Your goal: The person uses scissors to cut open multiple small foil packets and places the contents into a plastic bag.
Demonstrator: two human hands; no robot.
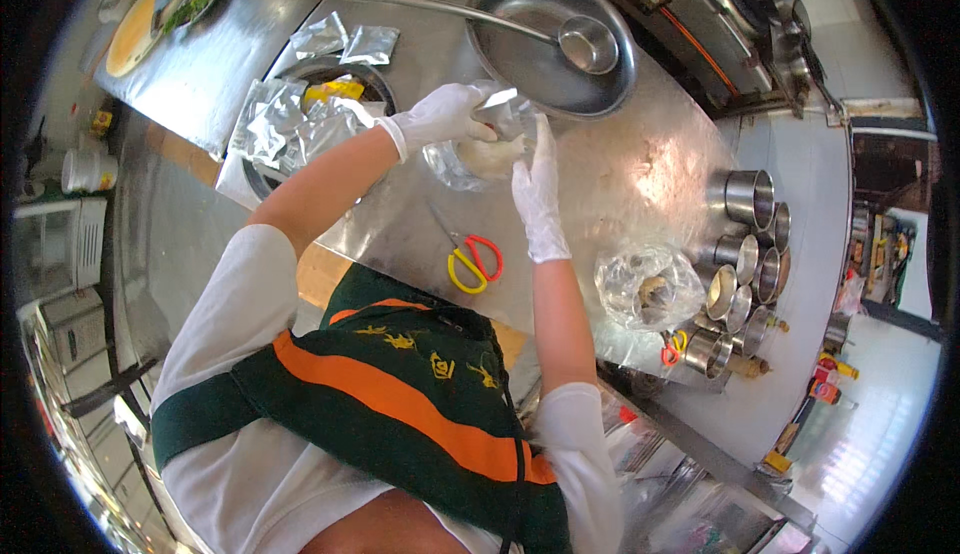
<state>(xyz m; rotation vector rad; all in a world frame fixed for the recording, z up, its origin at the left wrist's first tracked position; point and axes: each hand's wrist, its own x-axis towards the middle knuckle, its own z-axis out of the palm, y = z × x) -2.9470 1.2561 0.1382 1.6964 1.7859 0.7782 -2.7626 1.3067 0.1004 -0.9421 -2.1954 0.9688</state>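
Observation:
My left hand (444, 115), in a white glove, grips a shiny silver and see-through packet (510, 113) between thumb and fingers. My right hand (541, 186), gloved too, is raised at the packet's right end; whether it pinches the packet or the bag below cannot be made out. Under both hands lies a clear plastic bag (454, 168) with pale contents (491, 158). Nearer me on the steel table (600, 179) rest scissors (474, 261) with one red and one yellow handle. Left of my hands, several foil packets (277, 123) are heaped over a round dark container (375, 78).
A wide metal bowl (517, 59) holds a long-handled ladle (589, 44) at the back. Two foil packets (370, 44) lie farther left. To the right are another clear bag (649, 284), a second pair of scissors (673, 346) and several steel pots (748, 198).

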